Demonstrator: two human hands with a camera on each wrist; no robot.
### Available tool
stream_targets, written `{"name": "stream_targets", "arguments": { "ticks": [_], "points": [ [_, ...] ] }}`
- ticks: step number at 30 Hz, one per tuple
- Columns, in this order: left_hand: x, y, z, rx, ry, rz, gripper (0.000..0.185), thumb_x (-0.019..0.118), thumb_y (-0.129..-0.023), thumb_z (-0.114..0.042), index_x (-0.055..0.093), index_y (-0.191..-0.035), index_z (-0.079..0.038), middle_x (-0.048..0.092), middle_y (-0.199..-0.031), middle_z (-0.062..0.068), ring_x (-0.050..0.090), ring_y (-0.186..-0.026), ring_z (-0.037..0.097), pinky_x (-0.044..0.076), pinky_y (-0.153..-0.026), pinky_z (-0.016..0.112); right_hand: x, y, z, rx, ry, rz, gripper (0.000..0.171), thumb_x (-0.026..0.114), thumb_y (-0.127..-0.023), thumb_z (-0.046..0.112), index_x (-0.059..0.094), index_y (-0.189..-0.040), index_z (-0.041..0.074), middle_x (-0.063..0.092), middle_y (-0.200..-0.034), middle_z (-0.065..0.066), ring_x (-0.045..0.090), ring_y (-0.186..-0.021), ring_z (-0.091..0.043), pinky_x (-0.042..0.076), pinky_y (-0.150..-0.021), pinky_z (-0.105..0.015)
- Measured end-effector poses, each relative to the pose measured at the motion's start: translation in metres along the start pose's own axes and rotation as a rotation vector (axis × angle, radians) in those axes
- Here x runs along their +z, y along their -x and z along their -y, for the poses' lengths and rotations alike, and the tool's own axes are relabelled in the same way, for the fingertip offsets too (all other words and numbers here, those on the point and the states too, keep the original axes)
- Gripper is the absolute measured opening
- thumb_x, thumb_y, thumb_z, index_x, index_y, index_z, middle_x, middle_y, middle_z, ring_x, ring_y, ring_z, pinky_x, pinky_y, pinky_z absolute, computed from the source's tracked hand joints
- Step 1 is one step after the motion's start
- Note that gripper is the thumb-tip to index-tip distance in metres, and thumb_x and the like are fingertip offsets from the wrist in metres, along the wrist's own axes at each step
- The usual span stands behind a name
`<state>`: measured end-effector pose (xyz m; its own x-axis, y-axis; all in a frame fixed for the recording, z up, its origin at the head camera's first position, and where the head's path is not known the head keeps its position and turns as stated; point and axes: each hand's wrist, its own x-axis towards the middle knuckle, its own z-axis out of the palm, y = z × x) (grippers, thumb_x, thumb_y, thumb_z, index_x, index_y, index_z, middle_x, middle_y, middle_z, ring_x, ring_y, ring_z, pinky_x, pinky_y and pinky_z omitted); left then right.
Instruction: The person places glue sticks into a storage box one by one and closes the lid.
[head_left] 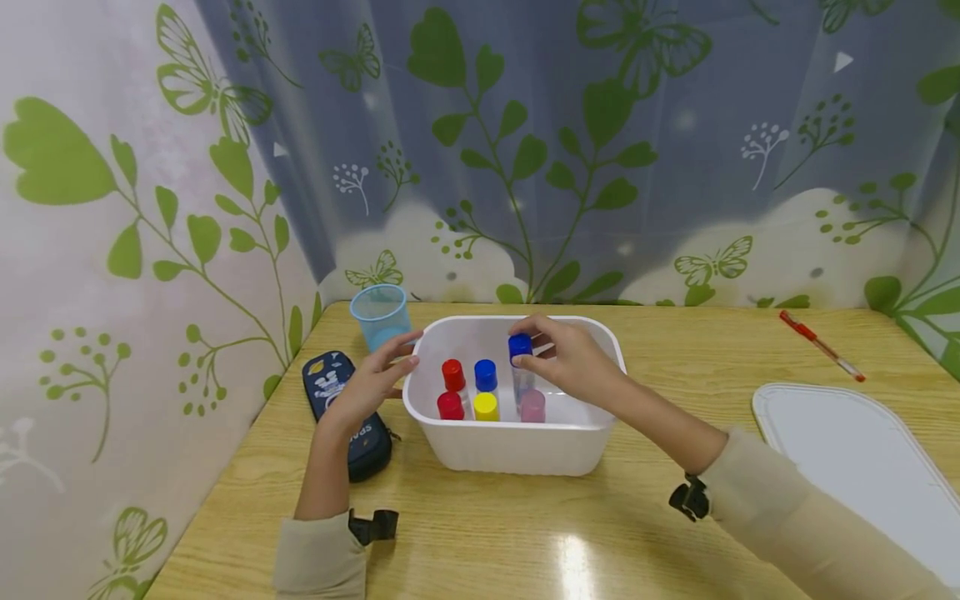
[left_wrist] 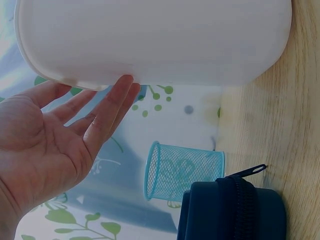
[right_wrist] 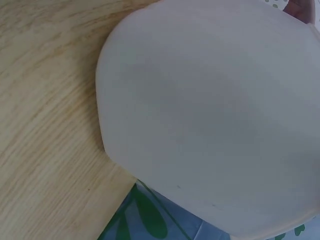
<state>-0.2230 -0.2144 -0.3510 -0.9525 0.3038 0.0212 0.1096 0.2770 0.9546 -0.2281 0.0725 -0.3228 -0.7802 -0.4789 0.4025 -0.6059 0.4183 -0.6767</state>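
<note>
A white plastic bin (head_left: 517, 448) stands on the table, holding several small clear bottles with coloured caps. My right hand (head_left: 573, 358) reaches in over the rim and pinches a blue-capped bottle (head_left: 522, 383) by its cap, upright in the middle of the bin. To its left are two red-capped bottles (head_left: 452, 375), another blue-capped bottle (head_left: 485, 375) and a yellow-capped one (head_left: 486, 407). A pink-capped bottle (head_left: 532, 406) is close in front of the pinched one. My left hand (left_wrist: 55, 135) rests extended fingertips against the bin's left end. The bin wall (right_wrist: 200, 110) hides the bottles in the right wrist view.
A dark zip pencil case (head_left: 367, 450) lies left of the bin, partly behind my left forearm. Behind it stands a light blue mesh cup (head_left: 380, 312). At the right are a red pen (head_left: 821, 343) and a white board (head_left: 847, 467). A patterned curtain (head_left: 525, 167) hangs behind the table.
</note>
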Motion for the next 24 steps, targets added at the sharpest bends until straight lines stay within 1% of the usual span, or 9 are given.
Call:
{"name": "stream_targets", "arguments": {
  "ticks": [3,10,17,24],
  "points": [
    [0.0004,-0.0001,-0.0008,-0.003,0.005,0.003,0.048,0.046,-0.098,-0.026,0.032,-0.142,-0.012,0.035,-0.137,0.018,0.041,-0.119,0.036,0.041,-0.089,0.050,0.0014,0.0012,-0.0019,0.013,-0.003,0.021,0.029,0.069,-0.083,0.008,0.058,-0.109,0.002,0.063,-0.099,-0.006,0.061,-0.089,-0.021,0.051,-0.075,-0.029],
    [-0.0008,-0.0012,0.0007,0.005,0.006,0.003,0.049,0.045,-0.098,-0.026,0.031,-0.143,-0.011,0.035,-0.137,0.019,0.041,-0.119,0.036,0.041,-0.089,0.051,0.0033,0.0004,-0.0059,0.027,-0.018,0.073,0.029,0.070,-0.081,0.007,0.058,-0.107,0.002,0.062,-0.100,-0.007,0.060,-0.091,-0.022,0.051,-0.077,-0.032],
    [-0.0007,-0.0006,-0.0002,-0.001,0.004,0.002,0.050,0.046,-0.098,-0.026,0.031,-0.143,-0.011,0.034,-0.138,0.019,0.040,-0.120,0.036,0.040,-0.090,0.052,0.0060,0.0005,-0.0095,0.018,0.004,0.133,0.027,0.070,-0.080,0.004,0.058,-0.105,0.001,0.062,-0.098,-0.006,0.060,-0.091,-0.021,0.050,-0.078,-0.029],
    [-0.0007,-0.0005,0.0002,0.003,0.002,0.004,0.050,0.046,-0.098,-0.026,0.030,-0.143,-0.010,0.034,-0.138,0.019,0.041,-0.119,0.036,0.041,-0.090,0.051,0.0055,0.0018,-0.0092,0.023,0.025,0.174,0.027,0.070,-0.081,0.003,0.058,-0.105,0.001,0.062,-0.098,-0.007,0.060,-0.091,-0.021,0.050,-0.078,-0.030]
  ]
}}
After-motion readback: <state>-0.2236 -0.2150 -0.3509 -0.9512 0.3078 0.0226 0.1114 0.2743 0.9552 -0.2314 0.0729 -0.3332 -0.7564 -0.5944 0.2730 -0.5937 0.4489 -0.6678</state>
